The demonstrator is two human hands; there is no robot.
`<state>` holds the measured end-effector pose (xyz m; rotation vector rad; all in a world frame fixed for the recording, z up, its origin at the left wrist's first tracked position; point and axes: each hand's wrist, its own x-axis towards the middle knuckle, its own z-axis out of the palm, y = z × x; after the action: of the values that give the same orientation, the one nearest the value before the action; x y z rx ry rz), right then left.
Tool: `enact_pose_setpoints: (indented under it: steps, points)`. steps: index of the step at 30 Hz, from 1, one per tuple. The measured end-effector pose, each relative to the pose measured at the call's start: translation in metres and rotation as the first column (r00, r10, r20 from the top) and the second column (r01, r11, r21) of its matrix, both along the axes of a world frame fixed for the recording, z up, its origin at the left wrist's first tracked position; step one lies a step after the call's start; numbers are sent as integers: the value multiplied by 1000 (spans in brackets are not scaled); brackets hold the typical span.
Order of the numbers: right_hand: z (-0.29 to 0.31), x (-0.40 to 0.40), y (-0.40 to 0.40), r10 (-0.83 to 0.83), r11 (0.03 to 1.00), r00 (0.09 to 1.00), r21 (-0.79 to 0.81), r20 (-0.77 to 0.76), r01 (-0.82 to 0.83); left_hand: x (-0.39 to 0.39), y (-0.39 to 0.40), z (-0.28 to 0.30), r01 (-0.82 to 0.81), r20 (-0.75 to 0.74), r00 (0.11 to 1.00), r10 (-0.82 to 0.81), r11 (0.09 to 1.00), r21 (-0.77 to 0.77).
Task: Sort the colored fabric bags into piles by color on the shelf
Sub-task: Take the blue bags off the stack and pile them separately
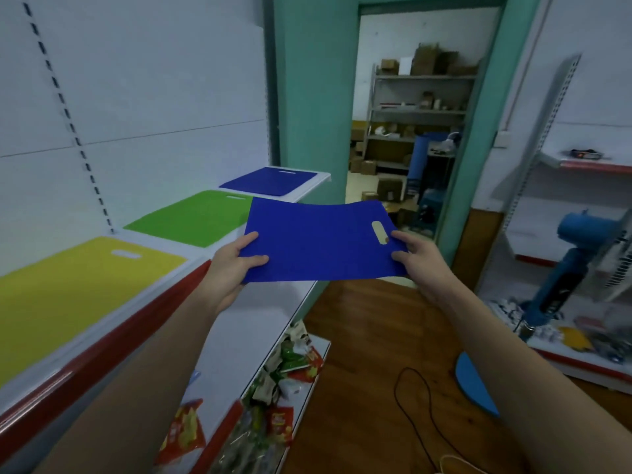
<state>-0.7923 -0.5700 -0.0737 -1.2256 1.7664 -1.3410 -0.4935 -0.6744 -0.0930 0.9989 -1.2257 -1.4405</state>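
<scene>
Centre frame: we see a blue bag held flat in the air, off the shelf. Left hand pinches its near corner; right hand grips the handle end (fingers beneath hidden). Yellow bag is cut off at lower left.

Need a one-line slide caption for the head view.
Both hands hold a blue bag beside yellow, green and blue piles.

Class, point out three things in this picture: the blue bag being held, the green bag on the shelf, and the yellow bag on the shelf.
held blue bag [318, 241]: head view, middle of its flat face.
green bag [195, 218]: head view, centre of its top surface.
yellow bag [68, 285]: head view, centre of its top surface.
</scene>
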Motion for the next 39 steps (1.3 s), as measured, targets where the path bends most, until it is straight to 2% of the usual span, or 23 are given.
enact_pose_setpoints:
  steps: [7, 16, 22, 26, 36, 39]
  points:
    - [-11, -49, -72, -37, 999, 998, 22, 50, 36, -50, -85, -2, 37, 33, 999, -37, 999, -12]
    - [-6, -138, -172, 23, 999, 996, -31, 81, -20, -133, -168, -2, 5, 75, 997, -1, 999, -50]
    - [7, -189, -235, 104, 991, 986, -103, 132, -91, -176, -207, 6, -111, 18, 994, 112, 993, -41]
    - [12, -206, -284, 150, 983, 977, -128, 154, -131, -189, -237, 14, -145, 36, 988, 148, 987, -62]
    - [19, -206, -434, 276, 958, 951, -117, 136, -261, -194, -333, 27, -357, 20, 934, 357, 934, -8]
    - [19, -202, -477, 307, 947, 945, -136, 116, -291, -192, -359, 27, -410, 56, 910, 411, 912, -33]
